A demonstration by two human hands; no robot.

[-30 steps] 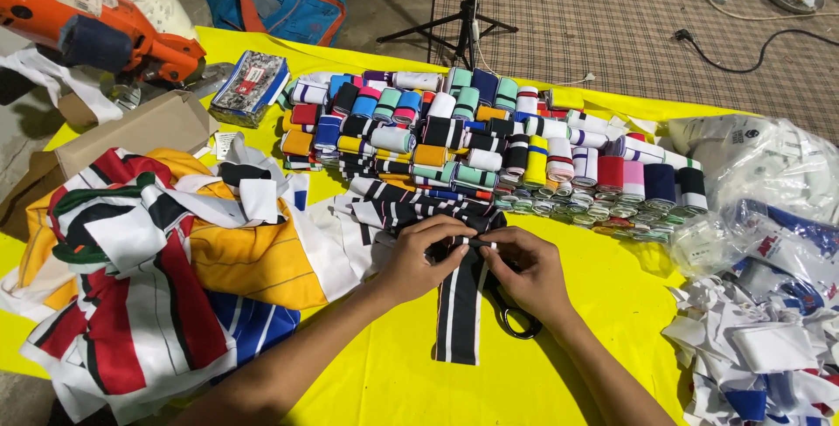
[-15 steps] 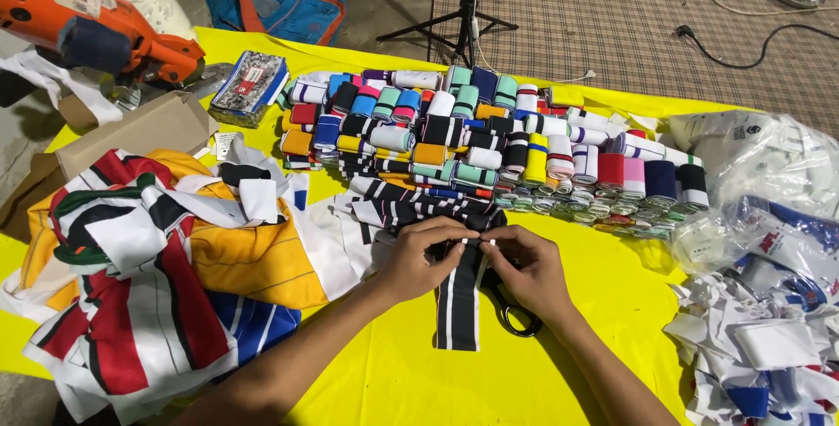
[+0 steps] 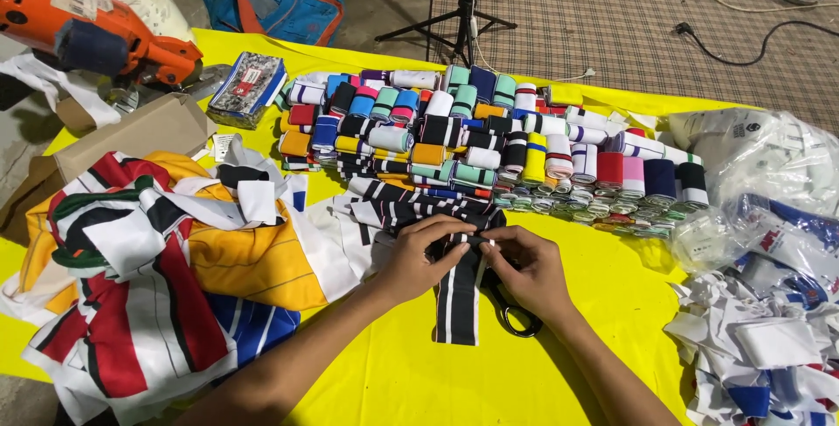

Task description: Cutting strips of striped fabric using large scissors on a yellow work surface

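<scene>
Striped band [image 3: 458,304], long axis toward person, fingers [image 3: 472,247] pinching far end

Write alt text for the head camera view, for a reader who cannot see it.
Two bare hands, left hand and right hand, pinch the top end of a black ribbed fabric strip with white stripes on a yellow table cover. Black-handled scissors lie under the right hand, rows of rolled multicoloured fabric bands behind, a loose pile of striped fabric pieces at left.
</scene>
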